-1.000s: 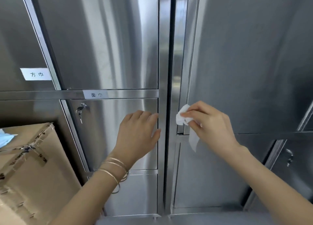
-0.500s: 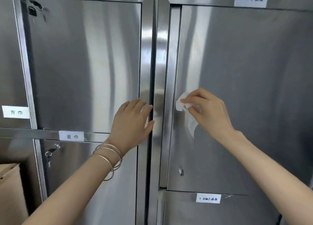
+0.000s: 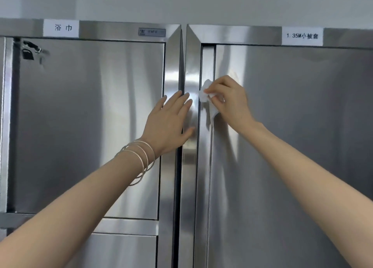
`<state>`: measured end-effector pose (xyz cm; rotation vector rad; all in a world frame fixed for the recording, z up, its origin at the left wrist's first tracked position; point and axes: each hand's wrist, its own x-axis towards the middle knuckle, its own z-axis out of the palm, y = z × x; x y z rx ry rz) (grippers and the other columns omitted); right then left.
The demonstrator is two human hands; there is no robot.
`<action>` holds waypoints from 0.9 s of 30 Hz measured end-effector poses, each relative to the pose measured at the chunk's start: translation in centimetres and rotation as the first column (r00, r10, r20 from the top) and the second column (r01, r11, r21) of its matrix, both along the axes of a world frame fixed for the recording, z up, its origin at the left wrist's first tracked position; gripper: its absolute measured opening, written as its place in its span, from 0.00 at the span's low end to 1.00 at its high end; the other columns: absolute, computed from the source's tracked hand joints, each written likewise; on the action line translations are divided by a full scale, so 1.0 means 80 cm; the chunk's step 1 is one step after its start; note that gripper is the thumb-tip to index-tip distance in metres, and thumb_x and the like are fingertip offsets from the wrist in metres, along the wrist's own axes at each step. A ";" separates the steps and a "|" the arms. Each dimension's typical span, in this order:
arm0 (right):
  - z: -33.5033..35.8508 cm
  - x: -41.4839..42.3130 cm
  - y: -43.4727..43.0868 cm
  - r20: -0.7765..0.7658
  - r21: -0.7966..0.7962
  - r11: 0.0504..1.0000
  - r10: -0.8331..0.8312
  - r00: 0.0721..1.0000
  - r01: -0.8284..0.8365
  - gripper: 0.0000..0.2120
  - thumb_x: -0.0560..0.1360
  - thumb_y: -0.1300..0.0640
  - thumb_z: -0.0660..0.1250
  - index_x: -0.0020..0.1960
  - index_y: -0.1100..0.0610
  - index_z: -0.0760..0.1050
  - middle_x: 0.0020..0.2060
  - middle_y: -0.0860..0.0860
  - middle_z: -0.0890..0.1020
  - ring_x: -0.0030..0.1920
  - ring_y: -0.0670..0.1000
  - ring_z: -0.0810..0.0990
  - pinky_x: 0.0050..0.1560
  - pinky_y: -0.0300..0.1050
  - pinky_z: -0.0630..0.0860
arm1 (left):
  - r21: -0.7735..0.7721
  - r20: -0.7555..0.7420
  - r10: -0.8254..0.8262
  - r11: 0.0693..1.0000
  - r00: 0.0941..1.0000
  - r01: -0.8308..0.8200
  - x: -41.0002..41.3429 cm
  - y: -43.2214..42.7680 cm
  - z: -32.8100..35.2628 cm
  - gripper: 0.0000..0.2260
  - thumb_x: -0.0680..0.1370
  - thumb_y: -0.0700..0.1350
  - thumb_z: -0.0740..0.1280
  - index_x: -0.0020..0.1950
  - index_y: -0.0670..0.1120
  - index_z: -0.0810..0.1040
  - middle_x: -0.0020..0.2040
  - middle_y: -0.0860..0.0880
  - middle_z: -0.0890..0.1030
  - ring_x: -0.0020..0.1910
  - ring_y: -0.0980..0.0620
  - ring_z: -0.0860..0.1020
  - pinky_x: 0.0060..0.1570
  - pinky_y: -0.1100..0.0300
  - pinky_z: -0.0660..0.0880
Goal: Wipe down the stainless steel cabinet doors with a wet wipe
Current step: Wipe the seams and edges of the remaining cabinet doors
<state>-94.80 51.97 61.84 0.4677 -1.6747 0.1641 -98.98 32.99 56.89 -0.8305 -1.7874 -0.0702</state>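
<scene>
With our left hand (image 3: 169,119) spread flat on the frame between the cabinets and our right hand (image 3: 229,100) pinching the crumpled wet wipe (image 3: 204,94) against the left edge strip of the right cabinet door (image 3: 292,146), we judge that most of both doors remains to wipe.

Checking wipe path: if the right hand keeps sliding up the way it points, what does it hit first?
Probably the steel top frame; right hand with white wet wipe has bare door edge strip above.
</scene>
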 end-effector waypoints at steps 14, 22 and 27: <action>-0.017 -0.042 0.041 -0.117 0.444 0.796 -0.403 0.908 0.411 0.15 0.74 0.60 0.70 0.59 0.63 0.79 0.61 0.57 0.78 0.62 0.57 0.76 0.50 0.52 0.80 | 0.066 -0.136 -0.172 0.981 0.976 0.182 -0.109 0.043 0.025 0.34 0.77 0.60 0.51 0.79 0.42 0.56 0.79 0.47 0.55 0.79 0.48 0.52 0.77 0.46 0.47; 0.051 -0.066 0.017 -0.024 0.201 0.824 -0.537 0.843 0.530 0.18 0.83 0.56 0.53 0.72 0.54 0.66 0.73 0.47 0.64 0.73 0.45 0.59 0.69 0.38 0.58 | 0.093 -0.248 -0.179 0.974 0.952 0.208 -0.125 0.050 0.023 0.33 0.78 0.59 0.52 0.78 0.41 0.58 0.79 0.46 0.56 0.78 0.47 0.54 0.76 0.44 0.50; 0.032 -0.069 0.018 -0.180 0.252 0.762 -0.568 0.803 0.596 0.13 0.80 0.64 0.59 0.63 0.61 0.75 0.65 0.53 0.75 0.65 0.54 0.73 0.67 0.46 0.66 | 0.086 -0.259 -0.164 0.978 0.952 0.192 -0.126 0.049 0.023 0.33 0.78 0.58 0.52 0.78 0.40 0.58 0.79 0.46 0.56 0.78 0.47 0.53 0.76 0.44 0.50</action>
